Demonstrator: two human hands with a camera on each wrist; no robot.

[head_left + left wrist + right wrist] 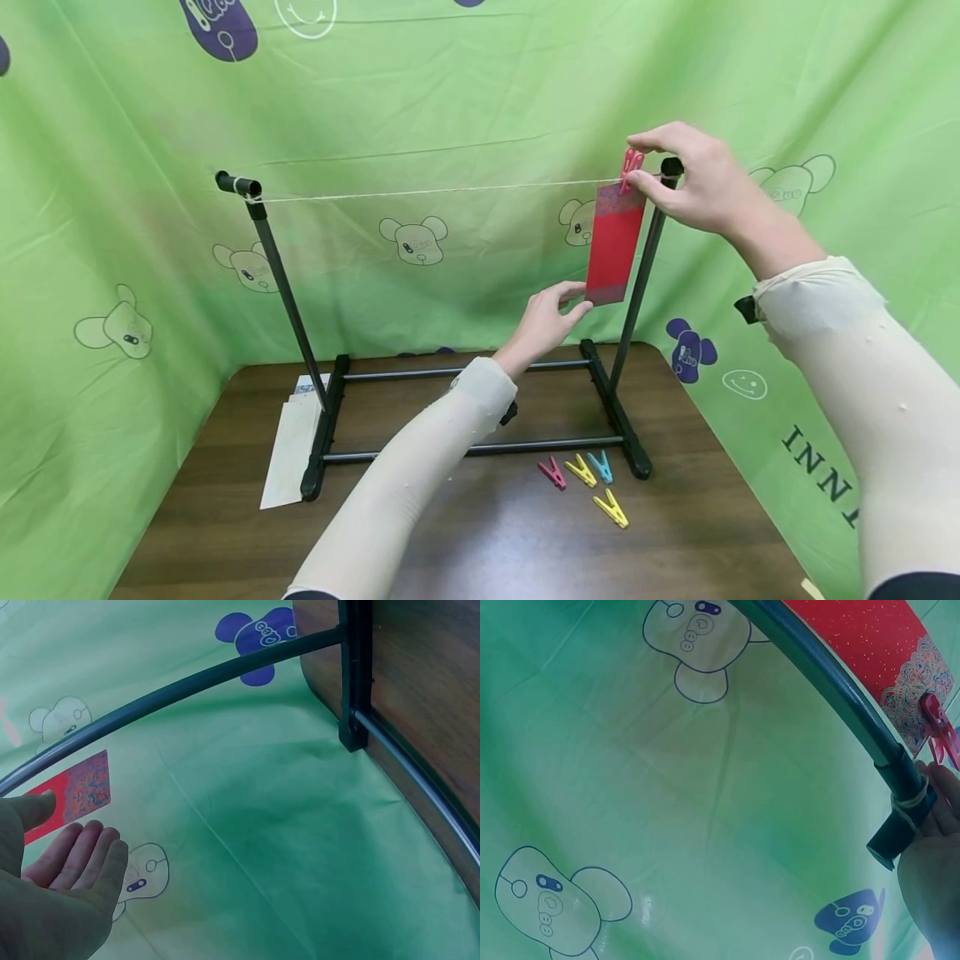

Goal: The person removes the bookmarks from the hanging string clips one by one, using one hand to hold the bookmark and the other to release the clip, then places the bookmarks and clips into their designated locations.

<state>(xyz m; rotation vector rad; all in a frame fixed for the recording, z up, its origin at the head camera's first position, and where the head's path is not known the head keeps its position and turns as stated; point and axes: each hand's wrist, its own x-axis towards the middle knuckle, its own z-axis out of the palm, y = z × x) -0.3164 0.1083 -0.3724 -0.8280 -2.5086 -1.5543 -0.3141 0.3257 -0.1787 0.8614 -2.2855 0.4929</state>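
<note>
A red envelope-like strip (617, 246) with patterned ends hangs near the right end of a string (450, 191). At its top edge, a red clothespin (631, 167) sits across the string. My right hand (693, 179) has thumb and forefinger around that clothespin; the right wrist view shows the clothespin (939, 724) on the strip's patterned end, with the fingers partly cut off. Beside the strip's lower end is my left hand (546, 321), thumb and fingers spread apart. In the left wrist view, the thumb overlaps the red strip (56, 801); whether it touches cannot be told.
A black frame (288, 300) stands on the brown table (225, 533) and carries the string. Several loose clothespins (581, 470) lie at its front right. White papers (291, 450) rest by the left foot. Green printed cloth (450, 83) hangs behind and at both sides.
</note>
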